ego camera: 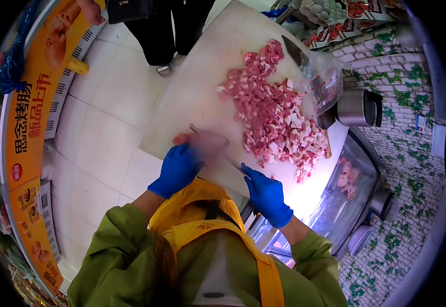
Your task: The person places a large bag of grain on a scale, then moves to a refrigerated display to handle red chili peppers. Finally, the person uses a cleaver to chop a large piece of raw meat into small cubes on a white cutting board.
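In a blue glove, my right hand (267, 193) is closed around the handle end of a knife (233, 162), whose blade reaches up and left across a piece of raw meat (181, 138). My left hand (179, 169), gloved in blue too, presses on that meat near the edge of the white cutting board (192, 92). The meat under the blade is blurred. Beyond the knife, a large pile of chopped raw meat with white fat pieces (280, 119) covers the middle and right of the board.
A cleaver (295, 51) and a clear plastic bag (324, 80) lie at the board's far right, near a steel container (357, 107). A glass-fronted case (338, 195) holds more meat at right. A person in black trousers (150, 38) stands across the board. Egg trays (322, 13) are behind.
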The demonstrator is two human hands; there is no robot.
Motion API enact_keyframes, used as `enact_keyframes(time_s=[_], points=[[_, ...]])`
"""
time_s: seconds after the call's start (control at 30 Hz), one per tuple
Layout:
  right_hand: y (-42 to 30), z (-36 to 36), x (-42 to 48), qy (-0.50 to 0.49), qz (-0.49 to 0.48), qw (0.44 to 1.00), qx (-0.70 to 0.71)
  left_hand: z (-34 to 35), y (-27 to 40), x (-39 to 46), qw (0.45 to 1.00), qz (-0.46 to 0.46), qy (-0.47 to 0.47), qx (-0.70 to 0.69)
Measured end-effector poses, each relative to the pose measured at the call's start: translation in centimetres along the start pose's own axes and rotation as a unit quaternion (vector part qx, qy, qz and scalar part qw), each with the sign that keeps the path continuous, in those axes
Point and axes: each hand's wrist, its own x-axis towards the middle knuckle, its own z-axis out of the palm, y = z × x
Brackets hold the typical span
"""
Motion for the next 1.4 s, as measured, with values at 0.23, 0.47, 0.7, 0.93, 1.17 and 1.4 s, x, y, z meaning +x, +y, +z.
enact_keyframes(time_s=[0.23,0.47,0.7,0.93,1.17,1.4], points=[[-0.1,-0.3,1.6,-0.059,0.003,0.994,-0.09,2.2,0.5,1.7,0.996,0.049,0.051,0.053],[-0.2,4.8,8.8,0.033,-0.062,0.995,-0.077,2.8,0.4,2.0,0.998,0.04,0.053,-0.004],[-0.4,0.8,8.8,0.054,0.093,0.993,-0.043,1.0,-0.6,0.2,0.993,-0.02,0.083,-0.08],[-2.7,-1.6,2.1,-0.052,0.037,0.998,-0.021,1.5,-0.7,0.6,0.993,-0.009,0.105,-0.054],[-3.3,-0.9,2.6,-0.13,0.058,0.988,-0.062,1.9,-1.1,0.2,0.994,-0.022,0.088,-0.06],[-4.5,4.8,10.3,-0.064,0.049,0.993,-0.092,4.6,-1.5,-0.3,0.986,-0.031,0.095,-0.132]])
